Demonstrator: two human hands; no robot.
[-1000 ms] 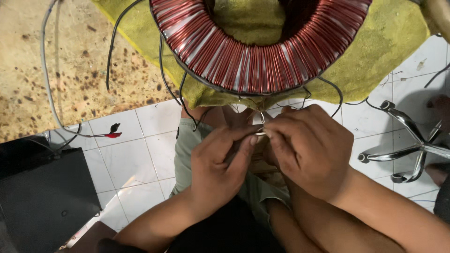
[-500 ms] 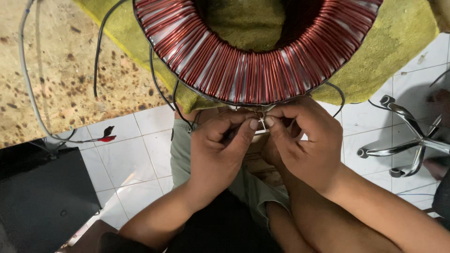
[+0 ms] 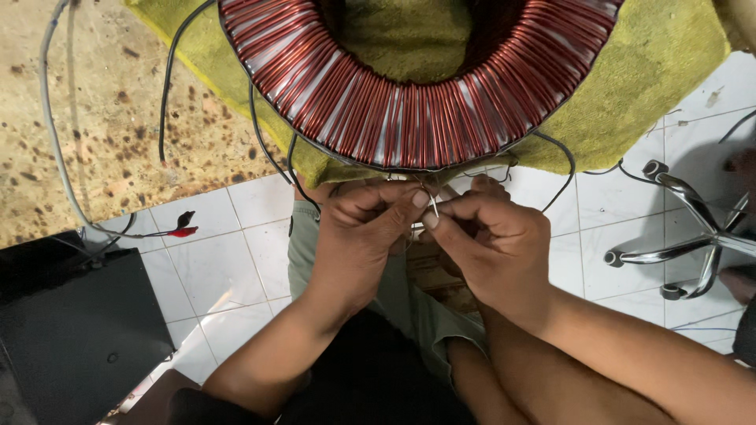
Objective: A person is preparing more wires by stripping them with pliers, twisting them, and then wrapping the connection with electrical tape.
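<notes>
Both hands meet just near of the big copper-wound ring coil (image 3: 417, 86) lying on a yellow cloth (image 3: 630, 102). The left hand (image 3: 358, 236) and right hand (image 3: 492, 248) pinch a thin pale wire end (image 3: 433, 205), standing roughly near-to-far, tip toward the coil.

Left hand (image 3: 358, 236) and right hand (image 3: 492, 240) meet thumb to thumb, fingers (image 3: 421, 199) curled and pinched together
</notes>
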